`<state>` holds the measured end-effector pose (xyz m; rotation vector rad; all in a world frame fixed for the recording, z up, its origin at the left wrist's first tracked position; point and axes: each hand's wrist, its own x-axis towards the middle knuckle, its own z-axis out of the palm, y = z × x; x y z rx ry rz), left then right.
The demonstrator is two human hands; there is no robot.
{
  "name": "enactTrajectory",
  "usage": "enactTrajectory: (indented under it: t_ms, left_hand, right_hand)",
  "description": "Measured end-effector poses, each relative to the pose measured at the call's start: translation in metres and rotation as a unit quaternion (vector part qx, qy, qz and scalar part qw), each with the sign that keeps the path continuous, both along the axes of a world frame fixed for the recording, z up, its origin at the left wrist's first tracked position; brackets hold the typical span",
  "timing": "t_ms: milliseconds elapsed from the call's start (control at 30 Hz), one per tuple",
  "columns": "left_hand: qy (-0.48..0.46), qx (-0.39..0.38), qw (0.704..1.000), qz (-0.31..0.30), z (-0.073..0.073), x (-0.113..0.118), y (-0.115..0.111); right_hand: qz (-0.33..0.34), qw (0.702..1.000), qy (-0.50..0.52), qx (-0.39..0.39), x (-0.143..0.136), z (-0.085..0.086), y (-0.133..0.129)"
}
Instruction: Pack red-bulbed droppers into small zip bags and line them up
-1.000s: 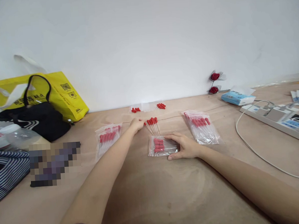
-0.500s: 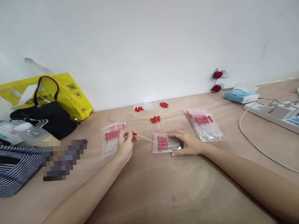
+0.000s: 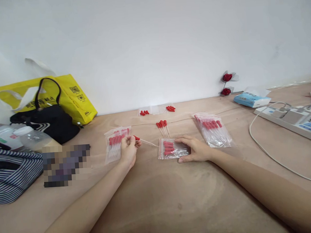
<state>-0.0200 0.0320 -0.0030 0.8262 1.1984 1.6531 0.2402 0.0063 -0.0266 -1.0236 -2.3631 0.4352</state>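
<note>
Pinched in my left hand [image 3: 128,151] is a dropper [image 3: 149,143] with a red bulb. Its thin clear stem points right, the tip close to the open-looking end of a clear zip-lock bag [image 3: 161,153]. Several red-bulbed droppers lie inside that bag. My right hand [image 3: 194,148] grips the bag's right end on the table, thumb at the near edge and fingers at the far edge. Just behind the bag, loose droppers [image 3: 161,124] lie side by side. Filled dropper bags are stacked at the left [image 3: 115,142] and the right [image 3: 214,130].
Red bulbs [image 3: 170,109] and clear stems lie near the wall. On the left are a yellow bag [image 3: 77,100], a black bag [image 3: 53,122], bottles and a striped pouch [image 3: 14,174]. A tissue pack [image 3: 251,98], artificial roses [image 3: 226,91] and a power strip [image 3: 284,117] with a cable occupy the right.
My left hand has shifted very slightly left and up with the dropper. My right hand and the bag stay in place.
</note>
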Motion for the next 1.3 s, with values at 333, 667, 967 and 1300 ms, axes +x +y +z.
enactTrajectory:
  t_ms: [333, 667, 967, 1300]
  left_hand:
    - [0.034, 0.017, 0.998, -0.040, -0.008, 0.012, -0.009]
    - [0.114, 0.002, 0.983, -0.141, -0.008, 0.017, -0.024]
    - [0.303, 0.010, 0.926, -0.225, -0.009, 0.023, -0.025]
    - [0.302, 0.003, 0.921, -0.245, -0.015, 0.034, -0.017]
  right_hand:
    - [0.004, 1.000, 0.002, -0.001, 0.000, -0.001, 0.000]
    - [0.010, 1.000, 0.007, -0.001, -0.001, 0.001, 0.000]
    - [0.004, 1.000, 0.003, -0.002, -0.001, 0.001, 0.000]
    - [0.004, 1.000, 0.006, 0.000, -0.001, 0.001, -0.001]
